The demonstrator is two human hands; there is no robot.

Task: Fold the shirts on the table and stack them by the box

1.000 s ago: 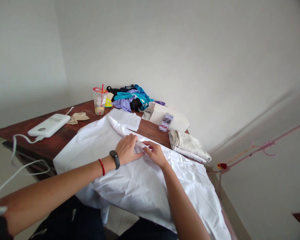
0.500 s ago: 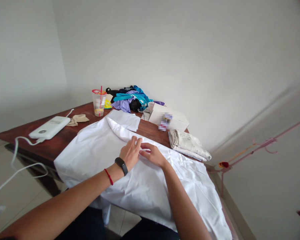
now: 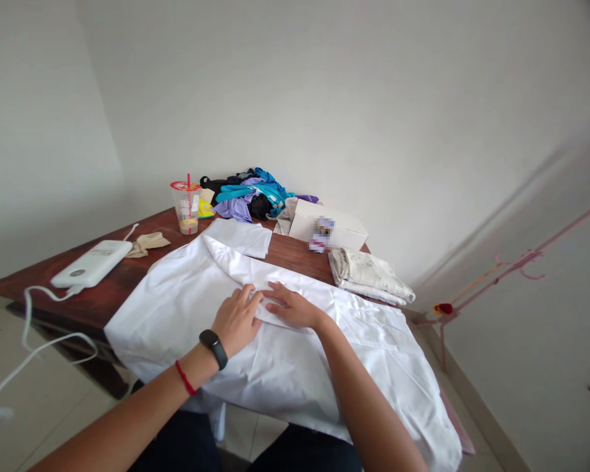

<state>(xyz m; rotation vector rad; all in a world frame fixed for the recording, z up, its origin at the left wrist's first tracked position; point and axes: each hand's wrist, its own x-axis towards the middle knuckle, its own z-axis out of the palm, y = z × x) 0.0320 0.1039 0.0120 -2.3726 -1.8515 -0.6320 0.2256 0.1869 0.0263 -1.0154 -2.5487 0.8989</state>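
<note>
A large white garment point(image 3: 295, 367) lies spread over the near part of a dark wooden table point(image 3: 103, 295) and hangs over its front edge. My left hand point(image 3: 236, 319), with a black band and a red string at the wrist, rests on the cloth with fingers curled over a fold. My right hand point(image 3: 290, 306) lies flat beside it, fingers stretched leftward along the same fold, fingertips touching the left hand. Both press on the garment near its middle.
At the back stand a plastic cup with a red straw point(image 3: 187, 207), a heap of blue and purple clothes point(image 3: 250, 193) and a white box point(image 3: 324, 226). A folded beige cloth point(image 3: 368, 275) lies at the right. A white power bank with cable point(image 3: 91, 263) sits at the left.
Both hands have slid a little toward me along the fold. The right hand has flattened out on the cloth. The view has shifted slightly right.
</note>
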